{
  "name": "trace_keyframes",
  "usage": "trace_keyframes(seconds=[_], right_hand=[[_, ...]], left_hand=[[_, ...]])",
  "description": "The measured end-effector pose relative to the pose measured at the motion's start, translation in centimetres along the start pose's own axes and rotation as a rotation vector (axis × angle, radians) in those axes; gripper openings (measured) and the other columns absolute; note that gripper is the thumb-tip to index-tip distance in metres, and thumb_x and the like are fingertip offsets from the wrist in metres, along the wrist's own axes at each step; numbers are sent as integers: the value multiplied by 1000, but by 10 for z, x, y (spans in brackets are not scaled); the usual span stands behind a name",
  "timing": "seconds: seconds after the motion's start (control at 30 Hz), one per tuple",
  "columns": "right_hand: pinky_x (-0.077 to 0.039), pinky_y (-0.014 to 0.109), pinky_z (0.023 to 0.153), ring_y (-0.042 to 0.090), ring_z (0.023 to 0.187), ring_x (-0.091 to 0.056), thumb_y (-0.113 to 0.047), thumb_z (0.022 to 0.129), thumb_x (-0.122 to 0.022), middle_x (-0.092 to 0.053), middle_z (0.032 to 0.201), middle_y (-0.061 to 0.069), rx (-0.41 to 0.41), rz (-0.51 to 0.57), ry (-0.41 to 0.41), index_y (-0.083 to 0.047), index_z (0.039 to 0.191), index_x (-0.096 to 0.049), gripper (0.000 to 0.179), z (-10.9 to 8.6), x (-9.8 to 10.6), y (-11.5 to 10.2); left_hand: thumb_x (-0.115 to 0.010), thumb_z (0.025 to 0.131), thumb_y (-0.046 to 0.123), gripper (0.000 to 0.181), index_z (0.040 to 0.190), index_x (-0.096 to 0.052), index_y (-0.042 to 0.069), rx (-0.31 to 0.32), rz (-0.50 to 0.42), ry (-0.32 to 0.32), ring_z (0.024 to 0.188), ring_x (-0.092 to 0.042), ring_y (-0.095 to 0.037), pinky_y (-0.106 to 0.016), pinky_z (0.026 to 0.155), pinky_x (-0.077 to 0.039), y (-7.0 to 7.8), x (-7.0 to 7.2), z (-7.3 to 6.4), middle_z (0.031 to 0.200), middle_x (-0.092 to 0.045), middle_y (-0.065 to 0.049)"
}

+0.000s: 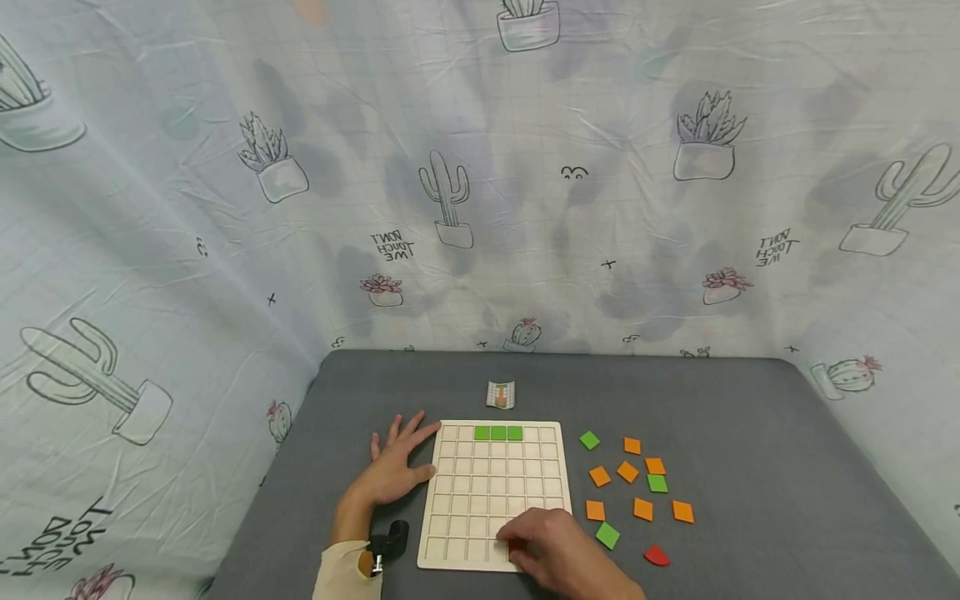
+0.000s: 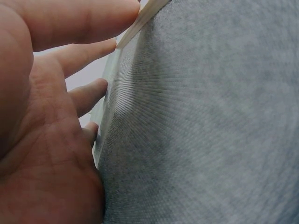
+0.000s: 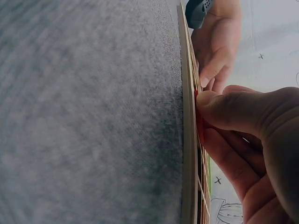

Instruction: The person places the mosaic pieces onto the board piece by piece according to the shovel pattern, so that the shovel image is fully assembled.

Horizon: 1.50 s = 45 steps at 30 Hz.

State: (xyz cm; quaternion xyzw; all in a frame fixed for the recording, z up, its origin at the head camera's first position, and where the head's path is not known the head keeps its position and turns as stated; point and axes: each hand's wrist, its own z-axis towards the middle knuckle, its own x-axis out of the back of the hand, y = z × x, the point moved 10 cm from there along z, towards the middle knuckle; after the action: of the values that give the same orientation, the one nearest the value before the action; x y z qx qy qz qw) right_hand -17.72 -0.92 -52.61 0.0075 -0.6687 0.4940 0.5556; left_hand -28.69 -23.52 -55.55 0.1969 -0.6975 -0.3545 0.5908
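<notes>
A pale wooden grid board [image 1: 442,504] lies on the table with three green square tiles [image 1: 498,433] side by side in its far row. My right hand [image 1: 558,550] is over the near right part of the board. Its thumb and fingers pinch a red tile [image 3: 199,116] low against the grid, partly hidden by the fingers in the head view. My left hand [image 1: 393,467] rests beside the board's left edge, fingers spread and straight, with thumb and forefinger right at the rim [image 2: 152,11].
Right of the board lie several loose orange square tiles [image 1: 642,509], a few green ones [image 1: 607,535] and a red rounded wedge [image 1: 657,556]. A small printed card [image 1: 501,395] lies beyond the board on the grey table [image 1: 750,433]. Patterned cloth [image 1: 525,208] hangs around the table.
</notes>
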Motion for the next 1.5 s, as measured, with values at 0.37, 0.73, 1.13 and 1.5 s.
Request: trace_keyframes(seconds=[0.37, 0.73, 1.13, 1.5], right_hand=[[-59, 17, 80, -10, 89, -64, -7, 95, -85, -78, 105, -18, -12, -2, -24, -23, 114, -85, 24, 1, -3, 2], [-58, 15, 78, -10, 87, -62, -5, 95, -82, -77, 104, -18, 25, 19, -10, -21, 113, -84, 24, 0, -3, 3], [-63, 22, 81, 4, 92, -72, -3, 96, -81, -82, 107, -6, 165, 115, 124, -15, 115, -83, 23, -13, 18, -5], [-68, 34, 84, 16, 101, -81, -17, 98, -85, -84, 116, 4, 91, 222, 216, -14, 121, -83, 23, -41, 56, 18]], left_hand=[[-78, 95, 11, 72, 163, -55, 17, 10, 1, -6, 169, 1, -53, -79, 124, 16, -3, -1, 2, 181, -26, -21], [-79, 95, 11, 72, 163, -55, 18, 16, -10, -13, 169, 2, -53, -79, 124, 17, -2, 0, 1, 181, -25, -20], [-79, 95, 11, 73, 163, -55, 18, 11, -12, -12, 169, 2, -53, -79, 124, 17, -1, 0, 1, 181, -26, -21], [-79, 96, 12, 72, 163, -55, 18, 18, -6, -16, 169, 2, -53, -80, 124, 16, -2, -1, 1, 181, -26, -21]])
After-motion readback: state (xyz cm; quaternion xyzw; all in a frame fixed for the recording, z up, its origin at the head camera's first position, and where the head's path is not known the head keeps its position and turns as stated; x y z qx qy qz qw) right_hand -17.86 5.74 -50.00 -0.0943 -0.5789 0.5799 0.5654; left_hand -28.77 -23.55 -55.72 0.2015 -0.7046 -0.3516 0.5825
